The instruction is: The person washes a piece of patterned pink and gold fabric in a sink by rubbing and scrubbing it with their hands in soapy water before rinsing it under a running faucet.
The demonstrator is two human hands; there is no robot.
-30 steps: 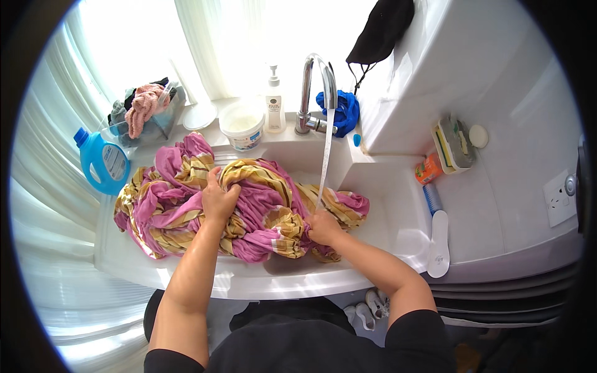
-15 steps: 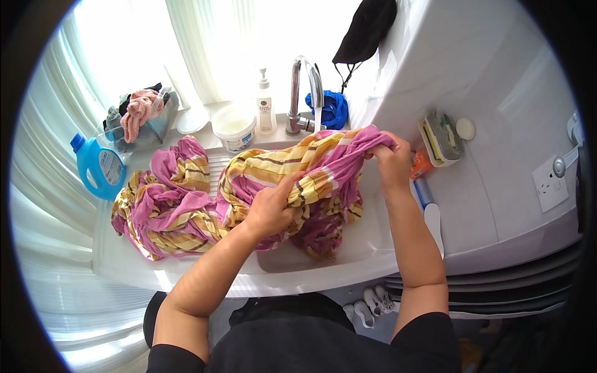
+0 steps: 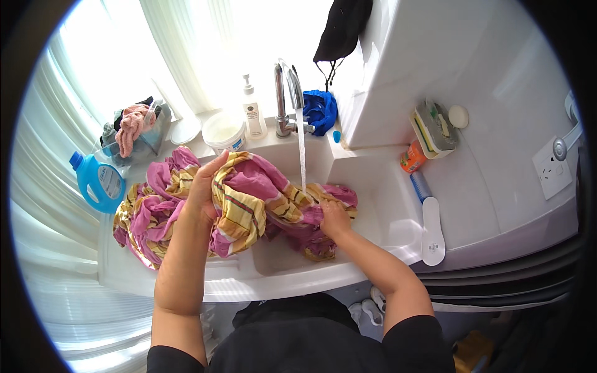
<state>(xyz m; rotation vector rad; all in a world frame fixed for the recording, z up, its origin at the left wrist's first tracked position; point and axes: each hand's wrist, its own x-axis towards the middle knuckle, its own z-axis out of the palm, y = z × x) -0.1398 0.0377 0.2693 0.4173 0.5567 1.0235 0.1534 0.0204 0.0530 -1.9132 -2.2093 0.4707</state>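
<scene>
A large pink and yellow striped cloth point(image 3: 242, 208) stretches from the ribbed left ledge into the sink basin point(image 3: 385, 217). My left hand point(image 3: 204, 186) is closed round a raised bunch of it, thumb up, at the ledge side of the basin. Lower down, my right hand point(image 3: 334, 217) grips the part lying in the basin, its fingertips partly buried in the folds. Water pours from the chrome faucet point(image 3: 287, 93) onto the cloth just beside my right hand. More of the cloth lies heaped on the ledge to the left.
A blue detergent bottle point(image 3: 102, 184), a white tub point(image 3: 224, 132) and a pump bottle point(image 3: 254, 112) stand around the sink's left and back. A blue cloth point(image 3: 321, 113) lies behind the faucet. On the right are an orange container point(image 3: 413, 157), a brush point(image 3: 431, 231) and a soap box point(image 3: 433, 129).
My right hand has come down and left into the basin with its part of the cloth. My left hand has moved left and up, lifting another bunch. The falling water now shows fully.
</scene>
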